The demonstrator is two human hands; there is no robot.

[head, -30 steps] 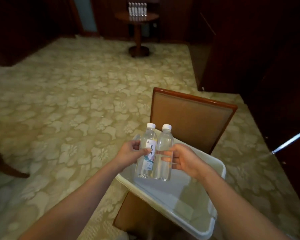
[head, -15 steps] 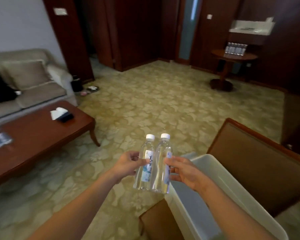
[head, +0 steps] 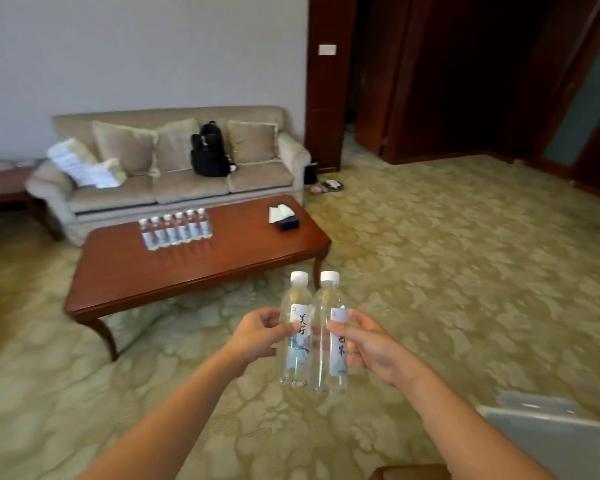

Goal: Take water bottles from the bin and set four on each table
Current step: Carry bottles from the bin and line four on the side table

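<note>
1. Bin (head: 548,441): pale plastic, only a corner in view at the lower right, nearer the person than the hands and to their right. Contents hidden.
2. Left hand (head: 257,332): fingers (head: 269,315) and thumb curled round the left bottle (head: 295,327) at label height, gripping it.
3. Right hand (head: 368,344): fingers wrapped behind the right bottle (head: 329,336), thumb across its front, gripping it.
4. The two bottles: clear, white-capped, labelled. Held in the air above the carpet (head: 465,271), side by side and touching, long axes upright, caps up. Neither rests on anything.
5. Bench (head: 205,271): low, dark red wood, ahead and to the left of the hands. Its near right corner is the part closest to the held pair, and the left hand is the nearer of the two. Judgement: the coming move is a carry forward and leftward, then a straight lowering. No turning is called for, since both bottles are already upright.
6. Row of bottles (head: 175,228): six caps countable, upright, shoulder to shoulder, toward the far long edge, left of centre. Bare wood shows between the row and the near edge.
7. Tissue box (head: 284,216): at the far right corner of the bench.
8. Sofa (head: 174,188): beyond the far edge, with a black backpack (head: 210,150) on its seat.
</note>
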